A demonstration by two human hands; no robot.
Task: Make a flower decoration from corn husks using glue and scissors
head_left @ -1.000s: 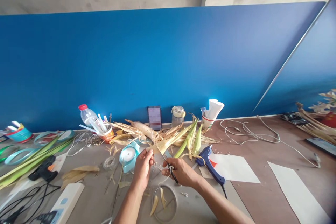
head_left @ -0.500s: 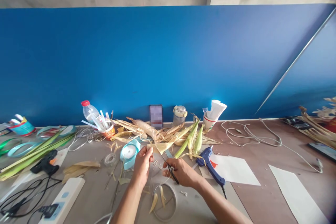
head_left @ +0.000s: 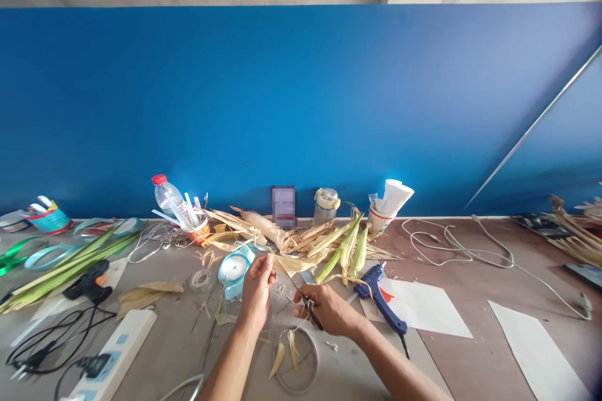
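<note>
My left hand (head_left: 258,288) is closed in a pinch on a pale dry corn husk (head_left: 290,264), which extends to the right from the fingertips. My right hand (head_left: 329,311) grips dark-handled scissors (head_left: 306,302), their thin blades pointing up and left towards the husk's lower edge. Whether the blades touch the husk I cannot tell. Below the hands a hoop (head_left: 316,357) lies on the table, with small husk pieces attached or lying at its upper left part. Behind the hands rests a heap of dry husks (head_left: 277,235).
To the right are a blue glue gun (head_left: 386,304) and white paper (head_left: 430,307). Green husks (head_left: 345,250) lie behind it. A turquoise ribbon roll (head_left: 234,268) sits left of my hands. A power strip (head_left: 115,351) and black cables occupy the left. A blue partition (head_left: 301,100) stands behind.
The view has shifted slightly, so the table's things sit a little further right. Both hands keep their holds on the husk and the scissors, with barely any movement.
</note>
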